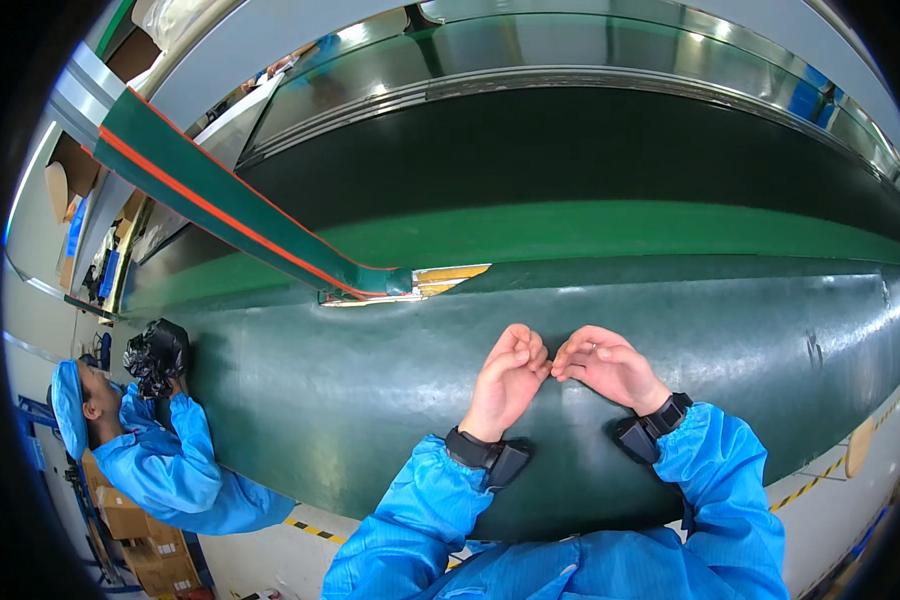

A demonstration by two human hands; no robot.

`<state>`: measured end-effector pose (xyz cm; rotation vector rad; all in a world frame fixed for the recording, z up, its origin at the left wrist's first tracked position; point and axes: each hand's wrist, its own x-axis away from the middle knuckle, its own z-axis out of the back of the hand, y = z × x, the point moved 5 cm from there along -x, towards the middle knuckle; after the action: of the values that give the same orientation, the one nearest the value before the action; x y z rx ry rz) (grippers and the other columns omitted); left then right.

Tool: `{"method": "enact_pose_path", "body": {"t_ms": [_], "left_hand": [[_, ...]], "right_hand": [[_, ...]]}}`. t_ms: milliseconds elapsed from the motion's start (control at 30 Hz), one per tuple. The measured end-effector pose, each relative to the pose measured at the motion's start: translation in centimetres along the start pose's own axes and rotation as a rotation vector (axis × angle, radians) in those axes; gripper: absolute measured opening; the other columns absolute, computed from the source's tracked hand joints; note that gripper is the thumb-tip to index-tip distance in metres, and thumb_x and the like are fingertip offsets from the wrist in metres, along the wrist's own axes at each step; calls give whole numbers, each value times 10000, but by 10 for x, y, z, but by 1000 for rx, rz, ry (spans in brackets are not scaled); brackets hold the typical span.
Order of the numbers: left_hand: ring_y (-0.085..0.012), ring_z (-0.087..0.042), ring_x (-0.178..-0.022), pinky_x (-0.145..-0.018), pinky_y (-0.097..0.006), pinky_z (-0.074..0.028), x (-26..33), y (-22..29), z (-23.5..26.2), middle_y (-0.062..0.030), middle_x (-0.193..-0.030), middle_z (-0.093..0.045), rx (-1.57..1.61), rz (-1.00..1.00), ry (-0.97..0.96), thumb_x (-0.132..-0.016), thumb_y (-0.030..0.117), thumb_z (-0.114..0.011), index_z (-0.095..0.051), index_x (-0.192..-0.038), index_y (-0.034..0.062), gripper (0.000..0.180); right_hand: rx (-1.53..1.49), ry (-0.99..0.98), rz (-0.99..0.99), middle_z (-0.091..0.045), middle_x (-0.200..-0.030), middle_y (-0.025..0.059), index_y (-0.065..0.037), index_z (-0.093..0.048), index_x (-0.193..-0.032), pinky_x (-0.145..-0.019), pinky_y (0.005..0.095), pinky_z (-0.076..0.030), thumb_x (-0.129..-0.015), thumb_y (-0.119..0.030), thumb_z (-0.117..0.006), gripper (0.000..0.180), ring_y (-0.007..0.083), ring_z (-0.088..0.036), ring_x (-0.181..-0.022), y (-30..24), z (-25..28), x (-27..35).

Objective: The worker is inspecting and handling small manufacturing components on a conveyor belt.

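Both of my hands rest over the dark green work surface (370,390), in front of my body. My left hand (507,382) is turned palm up with its fingers loosely curled and nothing visible in it. Close beside it, my right hand (615,372) has bent fingers and a thumb held apart, also with nothing in it. The fingertips of the two hands nearly meet. Each wrist wears a black strap with a box-shaped device, the left device (508,464) and the right device (634,440).
A green post with orange edges (240,215) rises at the left from a cutout in the surface. A co-worker in blue (170,465) holds a black plastic bag (157,355) at the far left. Beyond the surface runs a dark belt (570,150). Cardboard boxes (160,560) stand lower left.
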<state>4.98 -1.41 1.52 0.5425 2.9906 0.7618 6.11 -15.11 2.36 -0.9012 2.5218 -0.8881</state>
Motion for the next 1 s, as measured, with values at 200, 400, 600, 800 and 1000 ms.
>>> {"method": "enact_pose_path", "body": {"t_ms": [200, 400, 600, 800, 1000], "left_hand": [[-124, -402, -752, -738, -292, -353, -4, -2, -3, 6, -791, -394, -8, 29, -9, -786, 123, -568, -438, -917, 102, 185], [-112, -396, -740, -722, -281, -343, -6, -6, -6, 15, -785, -398, 15, 53, -13, -780, 90, -585, -444, -907, 116, 191], [-101, -399, -737, -718, -273, -347, -5, -3, -5, 25, -782, -429, -55, 27, 8, -799, 69, -597, -438, -896, 127, 195], [-104, -402, -741, -724, -273, -352, -4, -9, -5, 14, -796, -429, -30, 49, 7, -803, 86, -592, -448, -921, 119, 189], [-107, -404, -743, -724, -275, -352, -6, -10, -5, 9, -813, -432, -21, 48, -8, -807, 101, -583, -450, -924, 110, 177]], "right_hand": [[13, 56, 42, -602, -1024, 146, 3, -538, -1069, -893, 370, -446, -887, -156, -560, 242, 244, -580, -968, -2, 5, 3], [44, 144, 78, -599, -904, 63, -24, -529, -1079, -806, 300, -456, -877, -29, -581, 209, 154, -576, -854, -2, 12, 2], [40, 145, 80, -599, -885, 50, -35, -511, -1110, -774, 280, -450, -874, -25, -590, 248, 143, -574, -834, -2, 11, 1], [61, 134, 96, -596, -880, 47, -40, -516, -1081, -774, 280, -449, -870, -20, -596, 227, 140, -570, -833, -3, 12, 3], [85, 142, 100, -585, -858, 40, -51, -517, -1034, -760, 274, -444, -855, -12, -590, 197, 130, -561, -818, -2, 14, 3]]}}
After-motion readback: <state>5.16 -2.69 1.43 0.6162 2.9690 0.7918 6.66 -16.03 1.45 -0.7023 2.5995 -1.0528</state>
